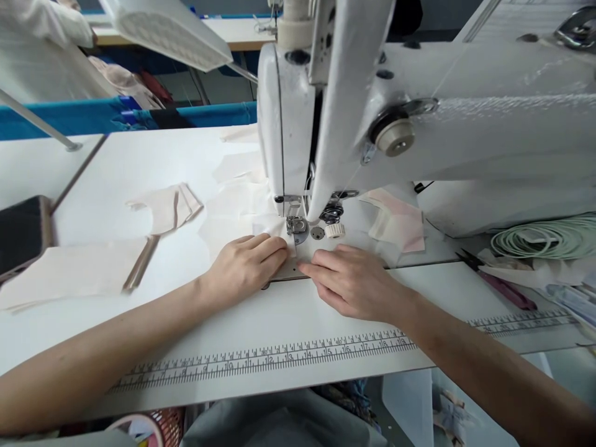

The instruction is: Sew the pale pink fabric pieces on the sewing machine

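Note:
A pale, near-white fabric piece (pixel 274 239) lies under the presser foot (pixel 297 225) of a white sewing machine (pixel 291 124). My left hand (pixel 249 264) presses on this fabric just left of the foot, its fingers bent and close together. To the right of the foot, my right hand (pixel 351 279) rests on the machine bed, fingers partly stretched and apart, with one fingertip by the fabric's front edge. Nothing shows in the right hand. The fingertips of the left hand are partly hidden against the cloth.
Cut fabric pieces (pixel 74 270) and a dark phone (pixel 23 236) lie at left. Under the machine arm sits a pinkish fabric stack (pixel 400 220). Purple-handled snips (pixel 507 290) and a coil of green cord (pixel 544 237) are at right. A ruler strip (pixel 270 360) runs along the front edge.

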Motion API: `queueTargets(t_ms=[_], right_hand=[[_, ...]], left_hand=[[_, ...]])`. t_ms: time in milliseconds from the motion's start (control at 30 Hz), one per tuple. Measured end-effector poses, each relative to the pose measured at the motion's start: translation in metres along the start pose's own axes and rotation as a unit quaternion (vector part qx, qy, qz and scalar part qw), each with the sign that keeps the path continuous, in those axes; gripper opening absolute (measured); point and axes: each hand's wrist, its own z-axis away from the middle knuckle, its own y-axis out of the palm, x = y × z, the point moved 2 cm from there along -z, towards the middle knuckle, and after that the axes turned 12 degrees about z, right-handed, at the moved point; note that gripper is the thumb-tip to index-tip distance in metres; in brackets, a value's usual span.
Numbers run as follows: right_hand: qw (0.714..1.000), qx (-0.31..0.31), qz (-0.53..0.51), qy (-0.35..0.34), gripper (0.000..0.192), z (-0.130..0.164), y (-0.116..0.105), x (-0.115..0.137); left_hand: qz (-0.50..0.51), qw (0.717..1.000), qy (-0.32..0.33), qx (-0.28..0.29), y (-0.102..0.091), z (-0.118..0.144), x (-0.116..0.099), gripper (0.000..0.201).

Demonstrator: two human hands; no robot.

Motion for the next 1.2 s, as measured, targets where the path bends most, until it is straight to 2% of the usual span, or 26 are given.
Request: queueTargets(t_ms=[233,667,1033,1200], right_hand=[[0.998,0.023,0.057,0.016,0.030,-0.005,0.001,0.013],[0.996,0.022,0.086,0.032,0.022,-0.007,0.003,0.018],[0.995,0.014,0.090,0.025,0.026,-0.007,0.002,0.019],[0.995,0.009,0.098,0.027,0.026,-0.008,0.002,0.019]], left_hand=[[0.127,0.989,-0.064,-0.042,0.001,-0.002,0.006,0.010],[0.038,0.999,-0.002,-0.027,-0.001,-0.002,0.003,0.010],[0.112,0.991,-0.072,-0.027,0.002,-0.002,0.006,0.013],[0.115,0.990,-0.064,-0.046,0.003,-0.001,0.005,0.011]])
